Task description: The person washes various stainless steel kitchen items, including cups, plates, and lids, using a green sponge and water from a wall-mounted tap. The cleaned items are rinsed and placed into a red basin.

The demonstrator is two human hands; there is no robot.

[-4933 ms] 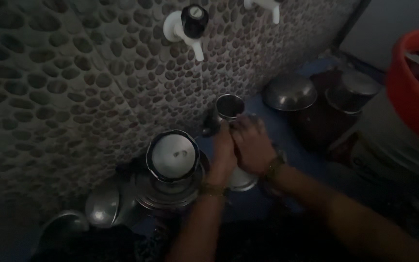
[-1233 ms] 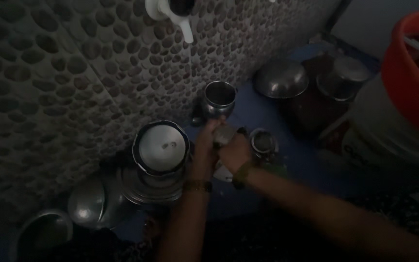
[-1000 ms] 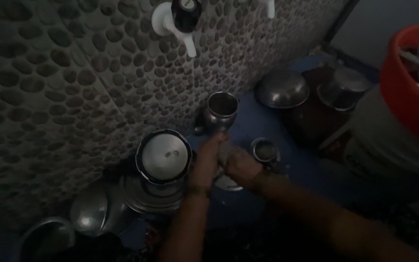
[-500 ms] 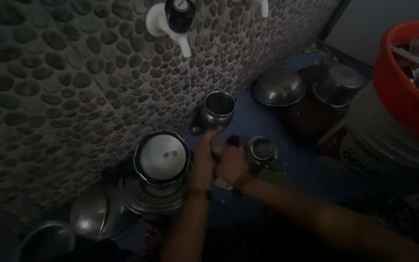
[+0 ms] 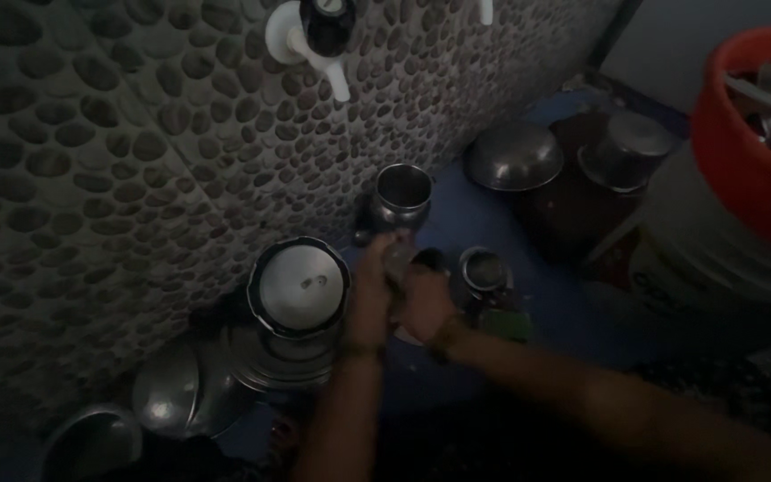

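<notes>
On a blue floor at the foot of a pebble-tiled wall, under a white tap: both hands pressed together over a small steel cup. Left hand wrapped round the near side of the cup, fingers curled; right hand clasped against the other side, wristband just behind it. Cup itself dim and blurred, only the upper part showing between the fingers; no telling how it is tilted. Directly beyond the hands, close to the wall, a steel tumbler upright with mouth open. Just right of the hands, a small round steel vessel, and beside it something green, too dark to make out. Left of the hands, a round pot lid on top of a stack of steel vessels, with more steel plates lower left. Farther back on the right, a steel bowl turned upside down and a dark pot. At the right edge, a red tub on a white bucket.
</notes>
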